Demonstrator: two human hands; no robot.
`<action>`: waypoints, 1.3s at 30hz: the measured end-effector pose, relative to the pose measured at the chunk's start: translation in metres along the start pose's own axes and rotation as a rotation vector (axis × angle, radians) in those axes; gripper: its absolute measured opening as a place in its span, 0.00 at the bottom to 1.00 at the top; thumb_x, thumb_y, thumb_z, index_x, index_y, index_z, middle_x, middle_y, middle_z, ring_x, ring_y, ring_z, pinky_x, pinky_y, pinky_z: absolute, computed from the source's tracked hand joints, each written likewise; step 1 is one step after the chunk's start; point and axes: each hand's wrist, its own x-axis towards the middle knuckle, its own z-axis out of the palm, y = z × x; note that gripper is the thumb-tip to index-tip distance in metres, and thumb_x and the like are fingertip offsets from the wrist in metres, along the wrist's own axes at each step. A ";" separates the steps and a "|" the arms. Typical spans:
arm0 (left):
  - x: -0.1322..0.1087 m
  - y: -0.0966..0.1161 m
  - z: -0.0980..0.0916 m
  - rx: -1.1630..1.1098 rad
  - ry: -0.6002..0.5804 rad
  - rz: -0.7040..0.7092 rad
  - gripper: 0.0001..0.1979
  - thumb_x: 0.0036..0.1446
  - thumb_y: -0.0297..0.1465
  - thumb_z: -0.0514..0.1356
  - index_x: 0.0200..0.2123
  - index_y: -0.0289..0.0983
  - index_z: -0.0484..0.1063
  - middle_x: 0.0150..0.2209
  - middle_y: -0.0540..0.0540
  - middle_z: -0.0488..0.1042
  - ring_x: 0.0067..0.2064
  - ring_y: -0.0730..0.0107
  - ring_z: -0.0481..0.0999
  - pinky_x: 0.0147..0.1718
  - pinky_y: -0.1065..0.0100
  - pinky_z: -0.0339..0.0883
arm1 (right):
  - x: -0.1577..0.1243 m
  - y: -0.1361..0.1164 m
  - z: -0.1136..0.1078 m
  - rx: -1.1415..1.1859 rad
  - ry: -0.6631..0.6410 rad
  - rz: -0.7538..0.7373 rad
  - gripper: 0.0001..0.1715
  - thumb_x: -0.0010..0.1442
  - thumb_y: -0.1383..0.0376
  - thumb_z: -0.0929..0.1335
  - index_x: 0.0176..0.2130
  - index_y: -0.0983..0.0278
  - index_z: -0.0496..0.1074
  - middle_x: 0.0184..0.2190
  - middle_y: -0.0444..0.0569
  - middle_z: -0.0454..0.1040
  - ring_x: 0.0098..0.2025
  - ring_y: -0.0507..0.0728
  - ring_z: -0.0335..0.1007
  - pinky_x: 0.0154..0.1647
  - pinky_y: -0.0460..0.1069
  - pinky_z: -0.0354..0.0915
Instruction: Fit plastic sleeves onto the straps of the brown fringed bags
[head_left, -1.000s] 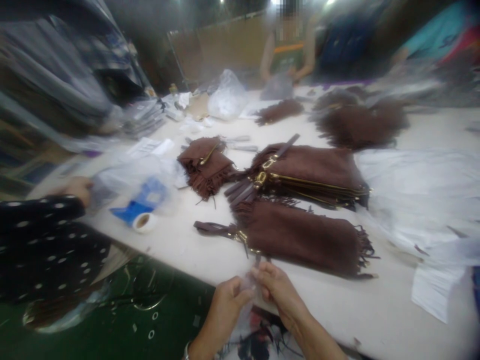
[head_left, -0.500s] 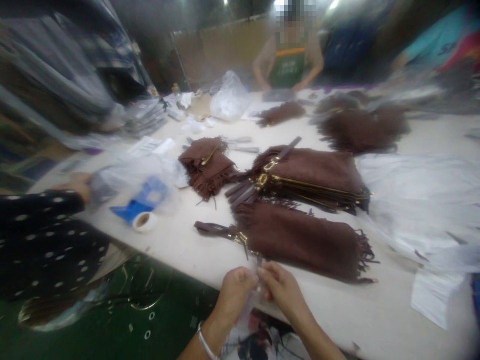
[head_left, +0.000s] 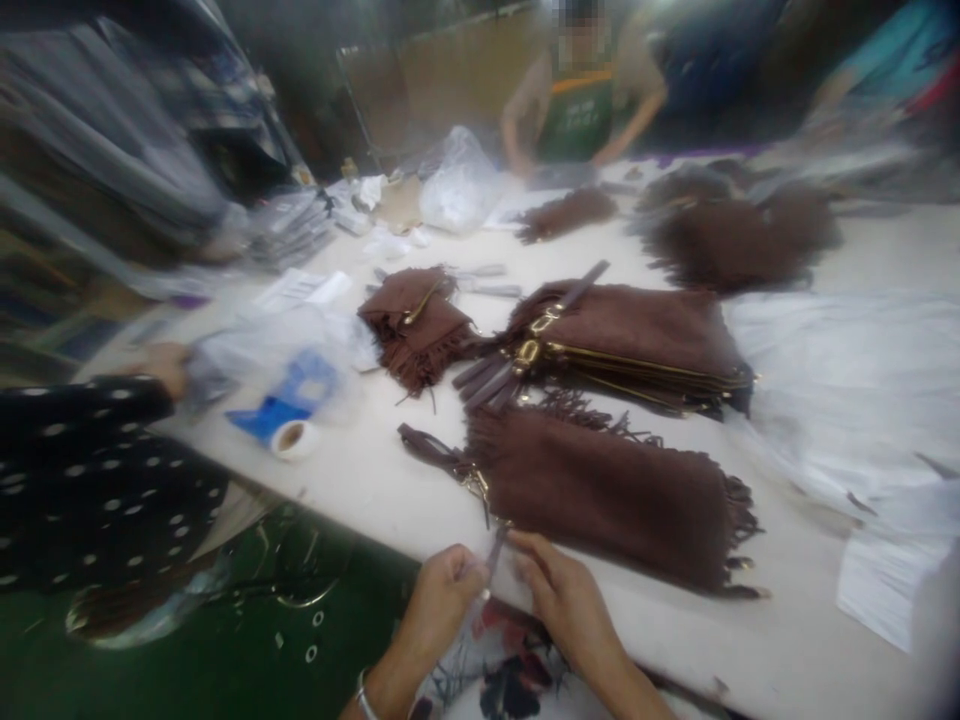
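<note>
your left hand [head_left: 444, 598] pinches a thin dark strip [head_left: 496, 549] at 6 o'clock of the brown fringed suede pouch [head_left: 607, 490], right hand [head_left: 564, 600] beside it, grip unclear; seemingly working its pull, needing fine steady fingers.

The fringed pouch [head_left: 600, 490] is brown cloth with a soft, napped, matt face like suede, and its edges are cut into rough fringe. At its left end the zip pull [head_left: 478, 487] is shiny gold metal. Beyond it, the stack of pouches [head_left: 637, 335] has the same matt nap, with glossy gold metal zips. Under it, the table [head_left: 360, 490] is pale, smooth and matt. To its right lie thin white sheets [head_left: 847, 380], papery and dull. Far beyond it sits a clear plastic bag [head_left: 457, 185], crinkled and glossy. Just in front of it, the left hand [head_left: 442, 600] pinches a thin dark strip [head_left: 495, 550], too blurred to tell its material.
</note>
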 end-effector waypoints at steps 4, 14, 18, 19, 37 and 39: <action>0.007 0.004 0.007 0.061 0.051 0.043 0.11 0.52 0.37 0.59 0.25 0.35 0.69 0.24 0.50 0.70 0.28 0.70 0.68 0.27 0.71 0.57 | 0.003 0.002 -0.003 -0.059 -0.043 0.033 0.20 0.61 0.62 0.61 0.51 0.58 0.71 0.38 0.49 0.80 0.40 0.60 0.75 0.43 0.51 0.64; 0.016 0.027 0.013 0.178 0.070 0.108 0.17 0.57 0.41 0.54 0.26 0.34 0.71 0.23 0.51 0.68 0.27 0.69 0.66 0.27 0.70 0.55 | 0.004 0.009 0.000 0.218 -0.136 0.126 0.21 0.62 0.55 0.59 0.47 0.64 0.68 0.25 0.45 0.77 0.14 0.51 0.65 0.16 0.45 0.59; 0.018 0.033 0.014 0.248 0.097 0.129 0.19 0.59 0.43 0.52 0.24 0.36 0.70 0.22 0.51 0.67 0.27 0.69 0.66 0.26 0.70 0.54 | -0.002 0.011 0.008 0.394 -0.213 0.213 0.23 0.60 0.52 0.60 0.47 0.64 0.66 0.25 0.45 0.77 0.12 0.50 0.64 0.12 0.43 0.54; 0.018 0.035 0.016 0.274 0.111 0.145 0.20 0.60 0.43 0.51 0.24 0.36 0.69 0.22 0.51 0.67 0.27 0.69 0.65 0.26 0.70 0.55 | -0.002 0.011 0.009 0.425 -0.232 0.228 0.24 0.59 0.52 0.60 0.48 0.65 0.65 0.25 0.46 0.77 0.12 0.49 0.64 0.12 0.43 0.54; 0.019 0.054 0.033 -0.187 -0.053 0.013 0.12 0.50 0.38 0.63 0.30 0.34 0.68 0.25 0.53 0.67 0.26 0.75 0.63 0.27 0.73 0.56 | -0.010 0.009 0.015 0.629 -0.236 0.367 0.27 0.53 0.41 0.61 0.34 0.62 0.61 0.17 0.44 0.75 0.07 0.46 0.53 0.08 0.41 0.43; 0.015 0.056 0.035 -0.202 -0.062 0.013 0.13 0.51 0.39 0.62 0.30 0.35 0.68 0.25 0.53 0.67 0.27 0.74 0.64 0.27 0.73 0.57 | -0.013 0.010 0.011 0.645 -0.223 0.369 0.26 0.52 0.41 0.62 0.31 0.62 0.60 0.16 0.44 0.74 0.07 0.45 0.51 0.08 0.41 0.40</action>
